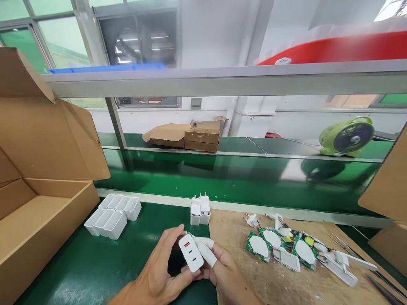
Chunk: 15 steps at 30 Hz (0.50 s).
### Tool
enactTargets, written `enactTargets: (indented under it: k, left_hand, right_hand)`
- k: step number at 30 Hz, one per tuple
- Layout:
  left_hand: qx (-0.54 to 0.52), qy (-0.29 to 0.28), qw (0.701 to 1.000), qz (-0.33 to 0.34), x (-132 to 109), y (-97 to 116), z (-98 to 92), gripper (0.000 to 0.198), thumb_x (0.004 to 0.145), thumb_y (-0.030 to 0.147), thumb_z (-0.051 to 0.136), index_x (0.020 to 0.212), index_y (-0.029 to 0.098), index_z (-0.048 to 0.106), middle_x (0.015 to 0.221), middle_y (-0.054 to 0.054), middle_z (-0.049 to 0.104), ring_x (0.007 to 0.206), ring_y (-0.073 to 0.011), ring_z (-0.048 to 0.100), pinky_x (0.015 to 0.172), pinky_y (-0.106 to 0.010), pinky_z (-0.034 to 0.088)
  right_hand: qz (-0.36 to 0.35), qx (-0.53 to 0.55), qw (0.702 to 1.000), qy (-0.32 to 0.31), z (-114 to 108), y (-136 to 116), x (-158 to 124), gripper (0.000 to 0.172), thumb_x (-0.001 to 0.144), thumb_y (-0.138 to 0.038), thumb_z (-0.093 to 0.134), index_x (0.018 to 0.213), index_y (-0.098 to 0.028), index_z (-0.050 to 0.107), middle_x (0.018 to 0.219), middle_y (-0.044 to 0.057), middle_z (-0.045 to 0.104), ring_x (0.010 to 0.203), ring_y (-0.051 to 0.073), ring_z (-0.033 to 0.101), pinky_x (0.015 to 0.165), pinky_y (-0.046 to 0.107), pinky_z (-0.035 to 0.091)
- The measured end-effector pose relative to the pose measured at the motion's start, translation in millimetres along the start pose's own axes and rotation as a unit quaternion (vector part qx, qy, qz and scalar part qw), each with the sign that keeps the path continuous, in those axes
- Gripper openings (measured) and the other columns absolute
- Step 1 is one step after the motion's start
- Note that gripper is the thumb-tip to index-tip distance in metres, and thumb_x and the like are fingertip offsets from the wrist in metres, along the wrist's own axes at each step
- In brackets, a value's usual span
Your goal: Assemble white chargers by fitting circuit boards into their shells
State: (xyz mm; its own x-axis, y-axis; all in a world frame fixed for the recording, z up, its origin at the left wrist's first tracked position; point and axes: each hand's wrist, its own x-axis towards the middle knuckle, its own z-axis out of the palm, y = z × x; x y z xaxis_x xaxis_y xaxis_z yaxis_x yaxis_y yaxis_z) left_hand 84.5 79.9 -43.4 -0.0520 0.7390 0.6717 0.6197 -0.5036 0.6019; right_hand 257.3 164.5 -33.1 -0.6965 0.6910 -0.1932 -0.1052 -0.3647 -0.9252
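At the far left an open cardboard carton (38,220) stood on the green mat (95,262). Just right of it, rows of white plastic shells (111,214) lay side by side.

At the bottom centre the left hand (159,271) was curled loosely about a USB charger (190,253). Its fingers arched over the top and its thumb lay along the lower edge. The charger's port face was turned up, showing one orange socket and two slim slots.

I'd have judged it light and rigid. The glossy casing looked a bit slick, so the flat side walls seemed the sound place to grip, clear of the ports.

The right hand (222,271) met it from the other side, half closed. Its fingers (205,252) wore white cots and pressed on the charger's right flank. Both hands had hold of it, just above the mat.

Behind them, a little right of centre, two finished chargers (200,210) stood upright, touching. Further right a brown board (229,237) carried loose circuit boards (280,245), with plug parts among them. At the upper right sat a green fan (346,136), well apart.
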Motion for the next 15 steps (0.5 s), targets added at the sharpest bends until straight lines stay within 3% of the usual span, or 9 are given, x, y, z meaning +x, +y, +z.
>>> enactTargets:
  k: [7, 15]
  left_hand:
    - [0.013, 0.018, 0.999, 0.030, 4.3, 3.5, -5.2, 0.069, 0.107, 0.039, 0.064, 0.166, 0.029, 0.029, 0.127, -0.012, 0.069, 0.104, -0.0234, 0.072, 0.090, -0.038, 0.067]
    - [0.001, -0.002, 1.000, 0.029, 8.3, 6.7, -8.5, 0.075, 0.105, 0.035, 0.068, 0.166, 0.032, 0.025, 0.126, -0.011, 0.069, 0.105, -0.0242, 0.072, 0.092, -0.038, 0.065]
  right_hand:
    - [0.004, 0.018, 1.000, -0.002, 0.7, 1.8, 0.2, 0.064, 0.072, -0.075, 0.090, 0.104, -0.022, 0.075, 0.089, 0.003, 0.078, 0.074, 0.021, 0.073, 0.072, 0.033, 0.058]
    - [-0.006, -0.009, 1.000, -0.012, -1.6, 2.3, -1.3, 0.059, 0.086, -0.071, 0.080, 0.118, -0.022, 0.075, 0.098, 0.007, 0.078, 0.086, 0.027, 0.076, 0.081, 0.041, 0.063]
